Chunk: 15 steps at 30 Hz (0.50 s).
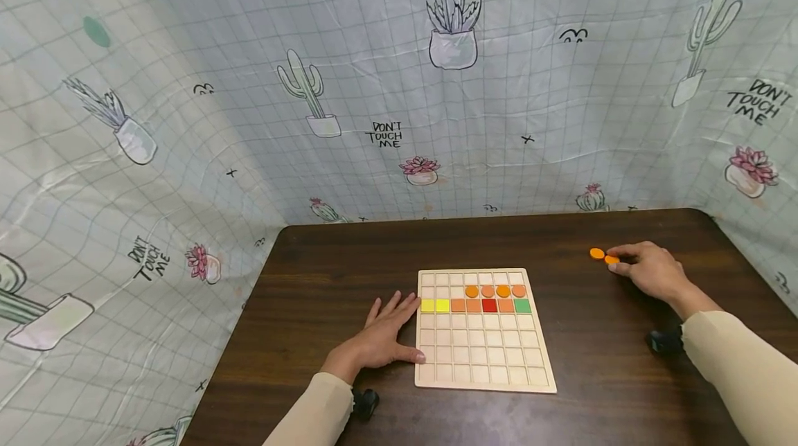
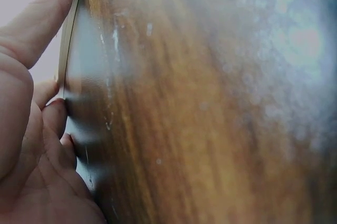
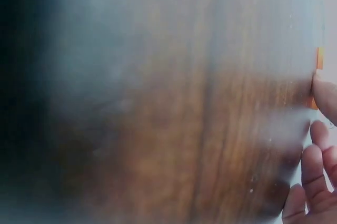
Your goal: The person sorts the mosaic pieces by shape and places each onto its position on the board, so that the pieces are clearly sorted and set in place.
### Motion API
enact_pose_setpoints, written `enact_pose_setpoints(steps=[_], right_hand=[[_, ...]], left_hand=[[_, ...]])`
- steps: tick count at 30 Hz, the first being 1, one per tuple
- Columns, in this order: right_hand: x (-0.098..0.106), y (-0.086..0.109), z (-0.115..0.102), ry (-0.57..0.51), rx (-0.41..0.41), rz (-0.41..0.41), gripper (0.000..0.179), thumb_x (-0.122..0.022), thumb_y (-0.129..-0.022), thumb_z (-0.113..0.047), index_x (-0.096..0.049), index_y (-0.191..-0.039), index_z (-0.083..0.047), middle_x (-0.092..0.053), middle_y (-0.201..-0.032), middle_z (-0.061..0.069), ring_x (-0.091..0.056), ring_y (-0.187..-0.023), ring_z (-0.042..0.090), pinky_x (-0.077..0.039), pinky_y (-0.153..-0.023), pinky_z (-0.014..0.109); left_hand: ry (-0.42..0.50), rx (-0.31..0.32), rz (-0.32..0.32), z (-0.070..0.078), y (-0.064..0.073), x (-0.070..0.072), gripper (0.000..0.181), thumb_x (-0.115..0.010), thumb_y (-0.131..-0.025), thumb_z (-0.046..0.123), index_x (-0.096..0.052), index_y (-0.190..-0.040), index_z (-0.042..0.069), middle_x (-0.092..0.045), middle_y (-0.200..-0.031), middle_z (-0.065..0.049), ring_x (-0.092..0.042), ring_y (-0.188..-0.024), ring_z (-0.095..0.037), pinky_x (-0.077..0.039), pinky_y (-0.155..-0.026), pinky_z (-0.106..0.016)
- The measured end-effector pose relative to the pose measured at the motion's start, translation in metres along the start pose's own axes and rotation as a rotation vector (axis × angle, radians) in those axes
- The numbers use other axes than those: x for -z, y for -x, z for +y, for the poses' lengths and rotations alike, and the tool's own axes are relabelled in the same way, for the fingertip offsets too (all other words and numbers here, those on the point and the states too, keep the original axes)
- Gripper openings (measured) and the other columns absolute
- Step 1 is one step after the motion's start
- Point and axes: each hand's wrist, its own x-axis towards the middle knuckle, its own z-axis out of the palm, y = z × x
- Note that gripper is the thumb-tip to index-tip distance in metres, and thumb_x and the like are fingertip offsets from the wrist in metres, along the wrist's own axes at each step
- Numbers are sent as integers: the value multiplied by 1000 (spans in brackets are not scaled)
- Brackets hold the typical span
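A pale wooden grid board (image 1: 486, 354) lies on the dark table. My left hand (image 1: 377, 341) rests at its left edge, fingers spread, with fingertips and thumb touching the edge; the left wrist view shows the thumb (image 2: 45, 16) against the board's side. Away to the right of the board, my right hand (image 1: 653, 269) pinches an orange disc (image 1: 612, 260) between thumb and forefinger, low at the tabletop. Just beyond it lies a second orange disc (image 1: 597, 253), also seen edge-on in the right wrist view.
Colored squares, yellow, orange, red and green (image 1: 522, 306), fill one row of the board. Several orange and salmon discs (image 1: 503, 291) sit in the row above. The brown wooden table (image 1: 349, 252) ends at a cactus-print curtain (image 1: 374, 176) behind.
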Motion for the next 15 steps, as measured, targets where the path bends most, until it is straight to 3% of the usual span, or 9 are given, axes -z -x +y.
enact_pose_setpoints(steps=[6,15], right_hand=[[5,4,-3,-83,-20,-53,57,-70,-103,-34,-61,-137,10,-57,-133,37,-58,-106,44,-50,-87,57],[1,6,1,-46,4,-9,52,-72,-101,-39,-69,-124,8,-67,-116,27,-62,-94,32,-48,-78,39]], left_hand=[[7,-2,0,2,0,1,103,-81,-92,45,-22,-171,17,-16,-178,-2,0,-166,-28,10,-131,-59],[8,-3,1,3,1,1,102,-81,-92,44,-22,-170,16,-16,-178,-3,-1,-166,-29,10,-131,-59]])
